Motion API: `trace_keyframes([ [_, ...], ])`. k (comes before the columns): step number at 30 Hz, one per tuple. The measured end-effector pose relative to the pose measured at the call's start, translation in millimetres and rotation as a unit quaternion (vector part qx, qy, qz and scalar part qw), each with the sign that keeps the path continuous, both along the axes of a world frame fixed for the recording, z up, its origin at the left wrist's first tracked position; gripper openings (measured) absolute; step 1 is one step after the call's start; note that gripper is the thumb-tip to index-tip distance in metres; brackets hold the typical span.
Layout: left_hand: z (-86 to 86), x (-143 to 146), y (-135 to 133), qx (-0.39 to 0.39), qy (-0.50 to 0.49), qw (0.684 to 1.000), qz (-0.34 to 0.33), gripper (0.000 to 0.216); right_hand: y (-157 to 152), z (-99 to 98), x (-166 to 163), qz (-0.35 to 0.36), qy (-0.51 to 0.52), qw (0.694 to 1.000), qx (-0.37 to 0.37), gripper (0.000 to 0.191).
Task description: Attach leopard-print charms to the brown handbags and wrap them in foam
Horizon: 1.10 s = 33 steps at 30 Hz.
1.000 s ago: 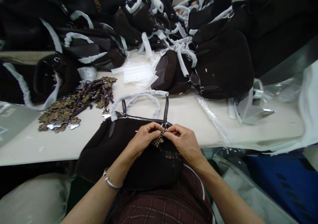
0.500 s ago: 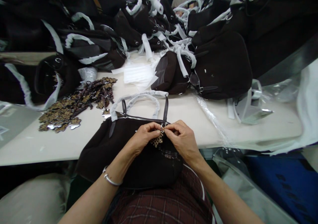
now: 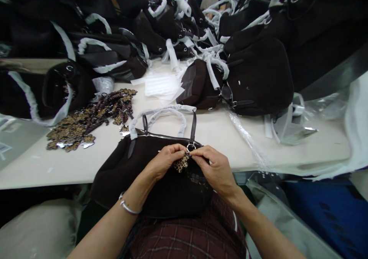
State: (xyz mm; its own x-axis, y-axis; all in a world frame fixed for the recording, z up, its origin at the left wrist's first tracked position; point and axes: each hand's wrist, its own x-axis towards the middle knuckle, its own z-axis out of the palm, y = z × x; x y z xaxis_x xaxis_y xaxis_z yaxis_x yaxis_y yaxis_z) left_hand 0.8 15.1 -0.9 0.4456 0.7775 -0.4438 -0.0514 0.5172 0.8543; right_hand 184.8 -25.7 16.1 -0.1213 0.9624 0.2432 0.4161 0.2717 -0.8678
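A dark brown handbag [image 3: 123, 178] leans over the table's front edge against my lap, its handles [image 3: 184, 125] wrapped in white paper. By the base of the right-hand handle strap hangs a silver ring [image 3: 191, 147]. Just below it is a leopard-print bag charm [image 3: 181, 164]. Thumb and fingers of my left hand [image 3: 166, 160] pinch the charm's top edge. My right hand [image 3: 215, 169] pinches the charm's top end from the other side, right under the ring; the exact piece between those fingertips is too small to make out.
A pile of leopard-print charms [image 3: 77, 128] lies on the table [image 3: 161, 161] at the left. White paper sheets [image 3: 161, 86] rest mid-table. More brown bags [image 3: 261, 75] crowd the back and sides. Clear plastic [image 3: 244, 132] lies to the right, above a blue container [image 3: 330, 213].
Both hands have lowered slightly, and my right hand has shifted a little right. The silver ring and more of the charm now show between them.
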Motion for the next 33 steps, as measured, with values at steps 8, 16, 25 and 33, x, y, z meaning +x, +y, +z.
trace_keyframes([
  [8, 2.6, -0.8, 2.1, -0.014, -0.003, 1.000, -0.007, 0.032, 1.6, 0.0, -4.0, -0.005, -0.072, 0.996, -0.043, 0.016],
  [16, 12.3, -1.9, 3.6, 0.134, 0.119, 0.983, -0.025, 0.020, 14.5, 12.5, -4.1, -0.003, -0.071, 0.990, -0.122, 0.020],
  [25, 10.9, -5.9, 7.2, 0.180, 0.173, 0.968, -0.026, 0.018, 16.5, 11.8, -1.0, -0.004, 0.011, 0.986, -0.164, 0.006],
  [33, 12.0, -4.1, 7.0, 0.218, 0.203, 0.954, -0.033, 0.015, 19.4, 11.9, 2.1, 0.001, 0.024, 0.981, -0.191, 0.002],
])
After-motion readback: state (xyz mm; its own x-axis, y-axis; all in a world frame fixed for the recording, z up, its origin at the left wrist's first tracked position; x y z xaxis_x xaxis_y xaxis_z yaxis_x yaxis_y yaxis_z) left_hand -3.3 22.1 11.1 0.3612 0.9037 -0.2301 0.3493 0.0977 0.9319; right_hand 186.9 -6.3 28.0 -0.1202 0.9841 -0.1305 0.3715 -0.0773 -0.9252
